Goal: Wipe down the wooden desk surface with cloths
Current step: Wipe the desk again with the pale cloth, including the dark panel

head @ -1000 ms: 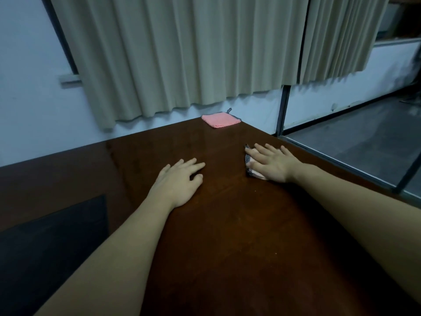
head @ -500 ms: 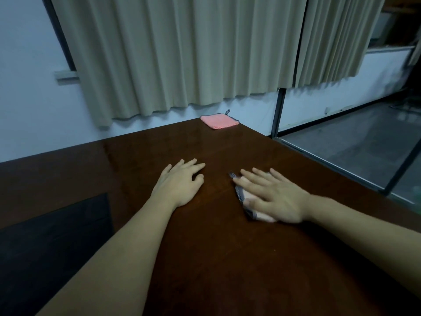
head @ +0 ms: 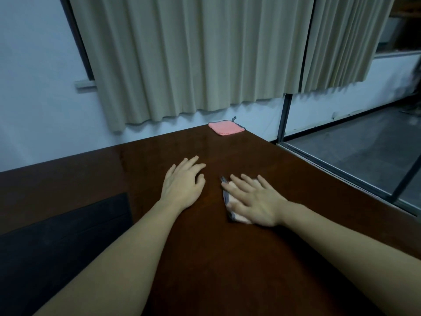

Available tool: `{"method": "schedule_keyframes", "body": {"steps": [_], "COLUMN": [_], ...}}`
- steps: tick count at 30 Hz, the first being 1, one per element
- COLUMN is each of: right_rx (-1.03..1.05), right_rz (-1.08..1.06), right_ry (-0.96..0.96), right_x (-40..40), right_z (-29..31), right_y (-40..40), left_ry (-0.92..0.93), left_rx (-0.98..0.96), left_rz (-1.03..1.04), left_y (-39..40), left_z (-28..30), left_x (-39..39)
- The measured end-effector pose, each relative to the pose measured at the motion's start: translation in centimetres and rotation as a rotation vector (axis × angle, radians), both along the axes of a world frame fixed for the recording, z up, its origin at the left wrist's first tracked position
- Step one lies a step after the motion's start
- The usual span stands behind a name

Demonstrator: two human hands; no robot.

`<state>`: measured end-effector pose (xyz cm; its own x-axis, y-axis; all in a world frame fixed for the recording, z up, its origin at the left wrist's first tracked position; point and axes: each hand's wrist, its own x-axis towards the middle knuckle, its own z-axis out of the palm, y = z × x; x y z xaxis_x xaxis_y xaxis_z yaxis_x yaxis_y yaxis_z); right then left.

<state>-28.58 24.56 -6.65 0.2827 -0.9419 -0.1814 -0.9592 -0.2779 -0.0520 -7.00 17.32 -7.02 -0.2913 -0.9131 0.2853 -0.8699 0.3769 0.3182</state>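
Currently your right hand (head: pixel 255 200) presses flat, fingers straight, on cloth (head: pixel 230 201) mid-worktop (head: pixel 205 258); your left hand (head: pixel 182 185) rests flat beside; pink cloth (head: pixel 226 128) at far corner

I am counting two hands (head: pixel 182 185) (head: pixel 255 201), two cloths (head: pixel 226 128) (head: pixel 230 205), one desk (head: pixel 205 258), and two curtains (head: pixel 193 53) (head: pixel 341 42).

This looks like an office or meeting room. A large glossy dark-brown wooden desk (head: pixel 227 258) stands against a pale wall, under long beige pleated curtains (head: pixel 193 53). A grey floor (head: pixel 364 144) lies beyond a metal-framed partition on the right.
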Motion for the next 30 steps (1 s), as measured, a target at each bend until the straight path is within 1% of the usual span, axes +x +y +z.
{"method": "schedule_keyframes", "body": {"steps": [2,5,9,13,15,18,24,27,30], "right_rx": [0.017,0.031,0.009,-0.009,-0.008,0.012,0.018,0.035,0.046], "right_rz": [0.048,0.051,-0.054,-0.203,-0.222,-0.139,0.129,0.154,0.116], "right_ry": [-0.023,-0.012,0.002,0.022,0.027,0.025,-0.015,-0.034,-0.025], "right_x": [0.0,-0.4,-1.1,-0.5,0.6,2.2,3.3,2.5,2.0], "right_z": [0.4,0.8,0.2,0.1,0.1,0.1,0.3,0.5,0.4], "right_y": [2.9,3.6,-0.8,-5.2,-5.7,-4.2,3.6,5.3,3.8], "left_ry": [0.013,-0.054,-0.113,-0.067,-0.063,-0.07,-0.1,-0.102,-0.096], "left_rx": [0.042,0.122,0.202,0.224,0.216,0.206,0.214,0.205,0.2], "left_rz": [0.026,0.018,0.025,0.044,0.047,0.056,0.053,0.057,0.055], "left_y": [0.9,2.4,4.2,4.7,4.6,4.6,4.6,4.4,4.2], "left_z": [0.2,0.4,-0.3,-1.1,-1.2,-1.1,-1.3,-1.5,-1.6], "left_x": [1.4,4.3,7.8,8.9,8.5,8.2,8.3,8.4,8.5]}}
